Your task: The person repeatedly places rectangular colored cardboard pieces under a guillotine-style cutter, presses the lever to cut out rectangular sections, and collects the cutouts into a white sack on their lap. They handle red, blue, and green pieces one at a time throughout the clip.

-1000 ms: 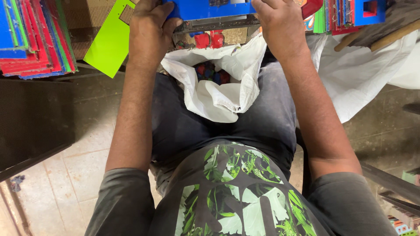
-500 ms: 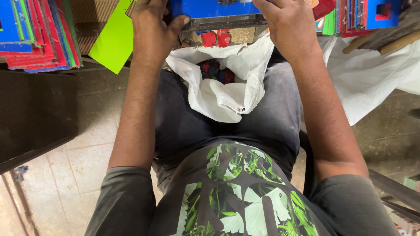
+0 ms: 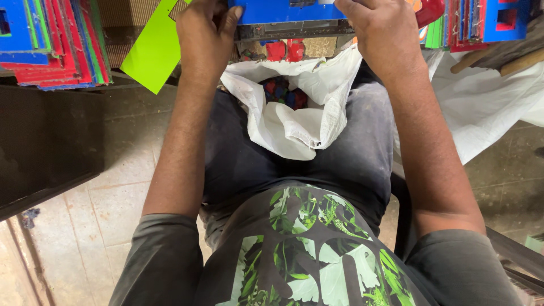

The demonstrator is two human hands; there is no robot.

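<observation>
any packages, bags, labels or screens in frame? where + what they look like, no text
White plastic bag: on the person's lap, mouth open, crumpled; small red and blue pieces inside.
White sheet or sack: right of the lap, draped, rumpled.
Blue flat panel: top centre, held between left hand and right hand.
Lime green sheet: upper left, flat, tilted.
Stack of coloured sheets: far left, red, blue, green.
No screens or readable labels.

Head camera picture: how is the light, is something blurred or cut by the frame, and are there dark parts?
Head view: even, soft light, no glare; the left hand, right hand and white sack on the lap are sharp; the blue panel they grip is cut by the top edge; the black surface at left is too dark for detail; arms look stretched by the wide lens.
</observation>
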